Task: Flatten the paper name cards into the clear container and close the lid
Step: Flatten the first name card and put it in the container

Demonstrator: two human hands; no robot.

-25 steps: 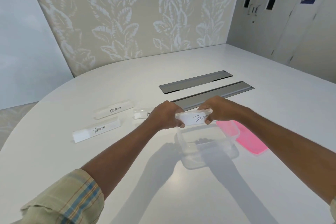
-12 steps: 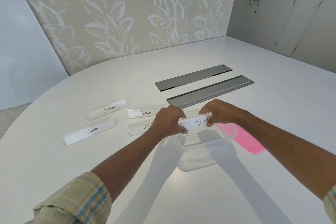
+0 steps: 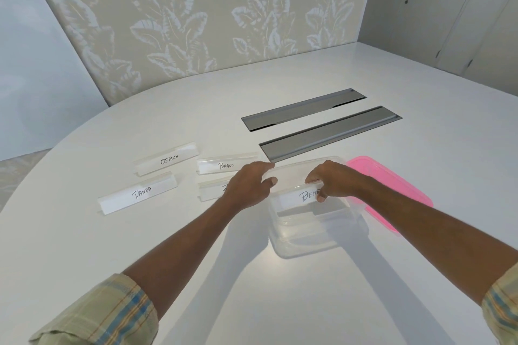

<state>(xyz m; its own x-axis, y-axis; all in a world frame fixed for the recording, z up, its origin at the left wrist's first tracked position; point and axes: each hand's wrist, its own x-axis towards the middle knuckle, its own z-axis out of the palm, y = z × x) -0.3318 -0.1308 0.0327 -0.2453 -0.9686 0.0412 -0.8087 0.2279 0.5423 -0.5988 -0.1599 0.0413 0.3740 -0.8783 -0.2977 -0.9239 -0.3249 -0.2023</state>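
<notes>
Our left hand (image 3: 249,183) and right hand (image 3: 335,180) pinch the white folded paper BEAR card (image 3: 294,196) | over clear rectangular plastic container (image 3: 305,245)

You have bright, soft, even light from overhead: your forearms (image 3: 182,255) throw broad, pale, soft-edged shadows on the glossy white table (image 3: 448,165), which shows only a mild sheen. Focus is crisp from the black lettering on the white folded paper card (image 3: 291,199) marked BEAR back to the beige leaf-patterned wall (image 3: 196,22). The wide lens bows the table's rim and tilts the grey doors (image 3: 420,14) near the frame's edges, and your plaid shirt cuffs (image 3: 112,314) blur slightly in the bottom corners.
</notes>
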